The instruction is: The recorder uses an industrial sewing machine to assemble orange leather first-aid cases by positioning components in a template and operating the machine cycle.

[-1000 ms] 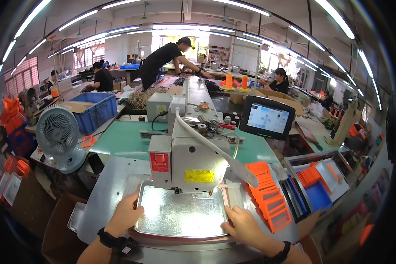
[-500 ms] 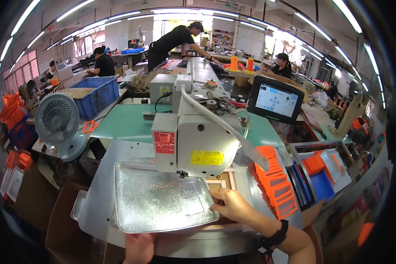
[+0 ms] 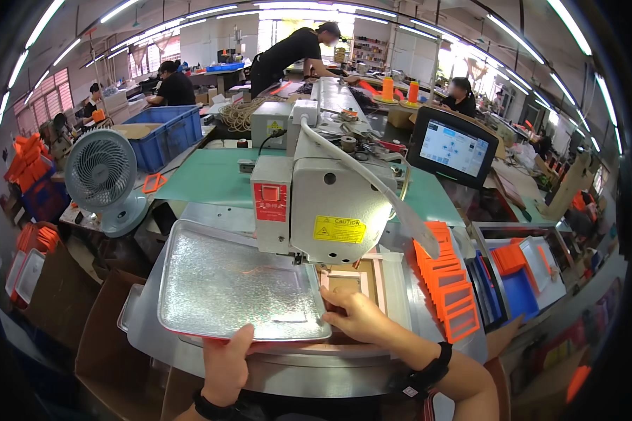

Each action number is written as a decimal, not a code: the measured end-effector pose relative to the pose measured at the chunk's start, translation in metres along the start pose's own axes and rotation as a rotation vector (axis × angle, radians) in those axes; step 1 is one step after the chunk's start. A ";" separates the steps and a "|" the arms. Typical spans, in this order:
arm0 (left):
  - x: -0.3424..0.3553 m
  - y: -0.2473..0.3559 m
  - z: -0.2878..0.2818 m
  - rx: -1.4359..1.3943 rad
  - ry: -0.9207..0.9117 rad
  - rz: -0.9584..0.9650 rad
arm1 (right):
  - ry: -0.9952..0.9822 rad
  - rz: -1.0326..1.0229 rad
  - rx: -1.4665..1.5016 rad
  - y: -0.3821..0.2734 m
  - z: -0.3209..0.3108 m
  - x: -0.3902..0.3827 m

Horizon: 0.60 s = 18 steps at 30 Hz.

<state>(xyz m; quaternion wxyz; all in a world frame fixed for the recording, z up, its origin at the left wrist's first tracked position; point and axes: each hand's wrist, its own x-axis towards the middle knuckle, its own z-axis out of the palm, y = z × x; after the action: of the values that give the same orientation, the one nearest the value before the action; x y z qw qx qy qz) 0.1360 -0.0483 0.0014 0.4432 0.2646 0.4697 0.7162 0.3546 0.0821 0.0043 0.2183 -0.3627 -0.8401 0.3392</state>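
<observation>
The left hand (image 3: pixel 226 361) had come back to pinch the silver tray's (image 3: pixel 239 281) near edge, which had swung aside; the right hand (image 3: pixel 358 316) lay flat, fingers together, on the exposed tan frame (image 3: pixel 351 277).

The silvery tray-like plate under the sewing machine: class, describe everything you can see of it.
The silvery plate is a flat rectangular sheet with rounded corners and a raised rim, looking like dimpled, shiny metal. It lies level on the machine bed, its far edge tucked under the white sewing machine head. A red edge shows beneath its near side. The left hand grips its near edge, thumb on top; the right hand touches its right corner.
</observation>
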 end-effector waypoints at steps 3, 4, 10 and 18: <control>0.006 0.023 -0.021 -0.172 0.085 -0.064 | -0.036 -0.098 0.076 -0.006 -0.005 -0.005; 0.007 0.024 -0.040 -0.242 0.112 -0.090 | -0.055 -0.137 0.114 -0.007 -0.007 -0.007; -0.004 0.022 -0.089 -0.537 0.307 -0.002 | 0.000 -0.383 -0.032 -0.019 0.013 -0.015; -0.008 0.025 -0.057 -0.673 0.041 0.029 | 0.305 -0.084 0.212 -0.026 -0.042 -0.019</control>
<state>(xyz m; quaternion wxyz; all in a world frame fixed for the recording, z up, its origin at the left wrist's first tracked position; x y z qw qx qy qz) 0.0851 -0.0846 0.0006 0.4861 0.0958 0.2119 0.8424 0.3803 0.0718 0.0491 0.3942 -0.3494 -0.7712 0.3574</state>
